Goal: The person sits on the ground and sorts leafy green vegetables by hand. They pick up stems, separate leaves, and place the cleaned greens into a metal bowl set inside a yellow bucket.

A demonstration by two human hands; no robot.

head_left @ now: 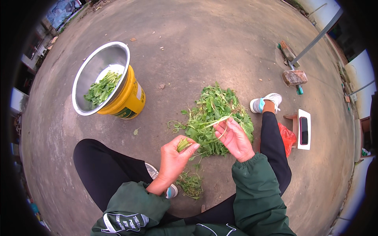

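Note:
My left hand [174, 159] is closed around a small bunch of green stems [183, 144], whose cut ends show above the thumb. Long pale-green stems [220, 121] with thin roots are pinched in the fingers of my right hand [234, 140], its palm turned up. Both hands hover over or beside a large heap of leafy greens [215, 106] on the concrete ground. Between my feet lies a smaller pile of stringy stems and scraps [190, 184]. Picked leaves [104, 87] rest inside a metal basin [81, 79], which sits tilted on a yellow bucket [135, 100].
To the right, a phone [303, 131] lies on a small white-topped stool [307, 144], with a red plastic bag [286, 135] beside it. A brick [294, 78] weighs down the base of a metal pole [317, 37]. One loose leaf [136, 131] is on the concrete.

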